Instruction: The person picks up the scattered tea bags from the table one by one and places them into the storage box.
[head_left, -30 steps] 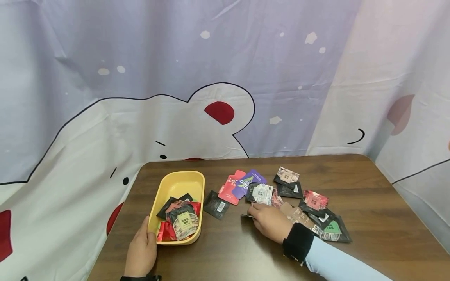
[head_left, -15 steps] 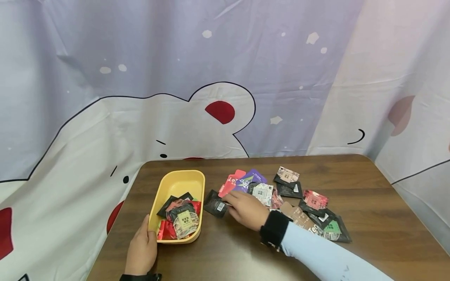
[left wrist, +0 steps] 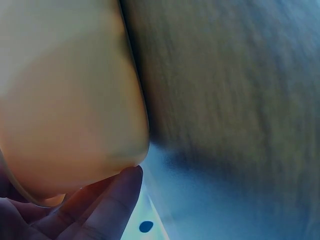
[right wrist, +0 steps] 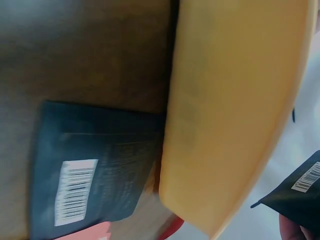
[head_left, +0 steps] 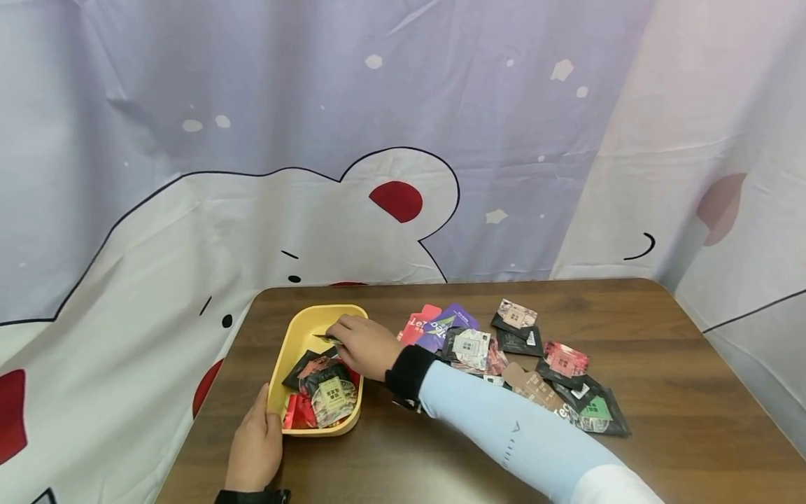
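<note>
A yellow plastic basket (head_left: 296,336) stands at the table's left, holding several black and red sachets (head_left: 332,393). My left hand (head_left: 253,444) grips its left side near the front corner; in the left wrist view several fingers (left wrist: 122,200) lie against the outer wall. Over the basket's far half, my right hand (head_left: 368,344) pinches a small dark sachet (head_left: 329,339). That sachet (right wrist: 302,192) shows its barcode in the right wrist view. Beside the basket lies another black sachet (right wrist: 100,165), which my right hand and wrist hide in the head view.
Right of the basket, pink and purple tea packets (head_left: 448,325) overlap black patterned sachets (head_left: 471,348). Farther right lie a brown packet (head_left: 535,388), a red-labelled sachet (head_left: 565,360) and a green-labelled one (head_left: 598,414). A patterned curtain (head_left: 504,140) hangs behind the wooden table (head_left: 680,371).
My right hand has carried the dark sachet leftward from beside the pile, across the table and over the basket. My left hand has stayed on the basket.
</note>
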`<state>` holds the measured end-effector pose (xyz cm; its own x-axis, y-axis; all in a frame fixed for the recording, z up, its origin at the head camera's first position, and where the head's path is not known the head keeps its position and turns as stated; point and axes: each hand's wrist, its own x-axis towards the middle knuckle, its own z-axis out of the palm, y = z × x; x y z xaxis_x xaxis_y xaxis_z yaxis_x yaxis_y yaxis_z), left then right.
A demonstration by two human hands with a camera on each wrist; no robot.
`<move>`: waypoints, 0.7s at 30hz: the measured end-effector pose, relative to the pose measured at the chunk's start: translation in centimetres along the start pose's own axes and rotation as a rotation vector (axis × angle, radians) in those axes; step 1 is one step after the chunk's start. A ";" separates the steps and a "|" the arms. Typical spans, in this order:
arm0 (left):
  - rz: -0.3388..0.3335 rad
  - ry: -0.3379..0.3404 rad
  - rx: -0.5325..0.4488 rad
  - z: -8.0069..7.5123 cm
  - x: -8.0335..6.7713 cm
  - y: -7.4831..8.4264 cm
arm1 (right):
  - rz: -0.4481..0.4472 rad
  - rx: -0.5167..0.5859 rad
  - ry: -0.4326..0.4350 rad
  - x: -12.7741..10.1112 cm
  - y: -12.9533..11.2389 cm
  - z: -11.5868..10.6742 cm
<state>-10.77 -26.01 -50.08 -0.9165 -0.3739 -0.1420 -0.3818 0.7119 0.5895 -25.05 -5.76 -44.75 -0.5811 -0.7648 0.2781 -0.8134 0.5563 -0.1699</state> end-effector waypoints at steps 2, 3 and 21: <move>0.002 0.003 0.001 0.0 0.0 0.0 | -0.002 -0.014 0.004 1.0 -0.1 0.4; 0.001 0.003 0.002 0.0 0.0 0.0 | -0.004 -0.020 0.007 1.3 -0.1 0.6; 0.004 -0.001 -0.002 0.0 0.1 -0.1 | 0.011 -0.038 -0.090 2.4 0.2 1.5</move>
<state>-10.78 -26.10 -50.16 -0.9180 -0.3709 -0.1405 -0.3782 0.7120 0.5915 -26.63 -8.00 -45.52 -0.5914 -0.7837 0.1900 -0.8064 0.5754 -0.1364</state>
